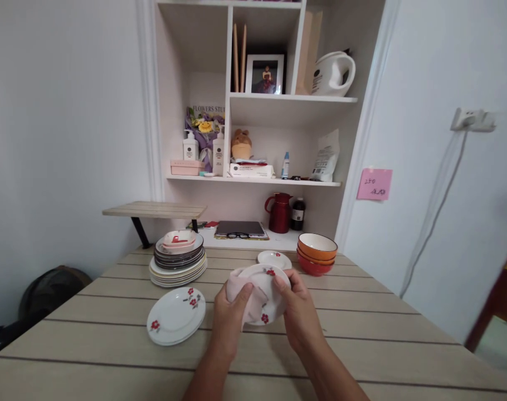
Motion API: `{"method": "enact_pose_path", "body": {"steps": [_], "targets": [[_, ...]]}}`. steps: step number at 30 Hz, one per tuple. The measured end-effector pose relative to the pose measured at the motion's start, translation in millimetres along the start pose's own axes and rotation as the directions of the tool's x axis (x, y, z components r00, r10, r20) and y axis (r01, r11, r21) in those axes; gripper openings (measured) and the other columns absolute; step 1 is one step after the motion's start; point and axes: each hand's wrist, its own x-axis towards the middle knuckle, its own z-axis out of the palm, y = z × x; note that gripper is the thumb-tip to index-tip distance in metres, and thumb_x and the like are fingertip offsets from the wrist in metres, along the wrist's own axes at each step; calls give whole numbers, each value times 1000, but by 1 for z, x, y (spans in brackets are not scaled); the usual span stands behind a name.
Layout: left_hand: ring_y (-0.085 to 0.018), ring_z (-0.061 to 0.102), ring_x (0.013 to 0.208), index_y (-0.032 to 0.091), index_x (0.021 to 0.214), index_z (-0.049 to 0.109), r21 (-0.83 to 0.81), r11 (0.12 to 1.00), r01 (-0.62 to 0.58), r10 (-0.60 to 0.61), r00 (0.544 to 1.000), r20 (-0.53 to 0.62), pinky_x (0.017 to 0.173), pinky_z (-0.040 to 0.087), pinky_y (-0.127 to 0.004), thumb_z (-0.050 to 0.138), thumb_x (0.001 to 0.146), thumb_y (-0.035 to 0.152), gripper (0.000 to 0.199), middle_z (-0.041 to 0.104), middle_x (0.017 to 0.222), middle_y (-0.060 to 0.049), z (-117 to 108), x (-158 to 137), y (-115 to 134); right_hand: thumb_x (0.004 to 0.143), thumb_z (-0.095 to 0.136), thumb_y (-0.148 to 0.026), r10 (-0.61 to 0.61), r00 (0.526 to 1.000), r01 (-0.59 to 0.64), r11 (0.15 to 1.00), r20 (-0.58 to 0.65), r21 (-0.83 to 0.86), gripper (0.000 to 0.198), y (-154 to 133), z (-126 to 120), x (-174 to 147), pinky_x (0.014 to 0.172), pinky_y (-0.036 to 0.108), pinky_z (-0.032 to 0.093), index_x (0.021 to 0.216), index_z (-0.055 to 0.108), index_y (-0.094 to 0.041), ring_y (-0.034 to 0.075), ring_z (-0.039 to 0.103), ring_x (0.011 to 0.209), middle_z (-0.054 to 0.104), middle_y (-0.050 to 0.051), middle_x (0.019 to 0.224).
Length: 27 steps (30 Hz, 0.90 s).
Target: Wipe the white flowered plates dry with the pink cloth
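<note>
Above the table, my two hands hold a white plate point(274, 298) with red flowers, tilted toward me. My left hand point(230, 309) pinches a pale pink cloth point(253, 307) over the plate's left edge, thumb on the front. On the opposite edge, my right hand point(297, 303) grips the rim with its thumb on the face; its other fingers are behind the plate. To the left lies a low stack of matching flowered plates point(176, 317). Just behind the held plate, another small flowered plate point(274, 258) rests on the table, partly covered from view.
A tall stack of plates point(178, 268) with a small square dish point(179, 239) on top stands at the back left. Orange and red bowls point(316, 254) are stacked at the back right. Behind are a closed laptop point(239, 228), glasses point(238, 235) and a red jug point(279, 214).
</note>
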Motion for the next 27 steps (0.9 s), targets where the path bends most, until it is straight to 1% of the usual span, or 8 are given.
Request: {"method": "enact_pose_path", "body": {"steps": [5,10,13,17,20,22,24,27], "targets": [[-23,69,74,9,99,70,-86,993,79,-82,996,-26,65,54,-28,78,64,50,54,75,87,-12,1,1,-7,67,80,-37,144,989,-131,965,-40,228,33,3,6,0,55,22,46,87,56,-25,13,58,60,67,-4,76],[-24,69,78,10,100,69,-29,998,52,-55,993,-103,66,53,-29,76,65,53,56,75,91,-13,-4,4,-11,67,80,-36,211,978,-206,953,3,224,37,4,6,0,61,28,49,95,59,-25,16,62,66,71,0,87],[-24,69,79,11,98,70,103,995,-7,19,994,-110,68,52,-30,73,68,51,50,75,89,-12,-6,5,-10,69,78,-36,107,994,-106,992,-6,72,31,3,1,3,59,25,45,90,58,-24,15,59,65,68,-1,83],[-23,67,77,14,89,73,251,958,-138,134,990,35,72,51,-29,74,69,38,31,76,82,-8,-4,4,-8,73,76,-32,-181,983,179,958,14,-224,27,-6,-10,9,70,25,43,94,61,-26,18,58,85,66,-1,93],[-23,66,74,15,83,74,280,948,-154,145,988,50,68,50,-27,74,68,37,26,75,76,-6,-3,2,-4,77,70,-35,-180,975,219,885,132,-410,15,-14,-16,12,62,25,39,85,65,-22,17,52,73,62,-1,78],[-23,66,72,14,82,74,281,950,-137,130,991,43,67,50,-27,75,68,39,29,75,75,-6,-3,1,0,78,68,-37,-166,970,231,848,175,-478,16,-16,-17,12,58,24,35,77,66,-21,16,46,65,56,-2,68],[-22,65,72,14,82,74,277,954,-111,106,994,34,67,50,-27,75,67,42,32,75,76,-6,-4,0,2,77,68,-37,-175,967,244,844,185,-477,17,-16,-17,11,57,24,34,74,65,-21,16,45,64,54,-3,66],[-22,65,71,13,82,74,229,972,-50,43,998,35,66,50,-26,76,66,45,36,74,76,-7,-5,0,2,77,68,-39,-126,978,181,904,165,-388,19,-12,-15,9,55,23,33,71,61,-21,15,43,61,52,-4,64]]}}
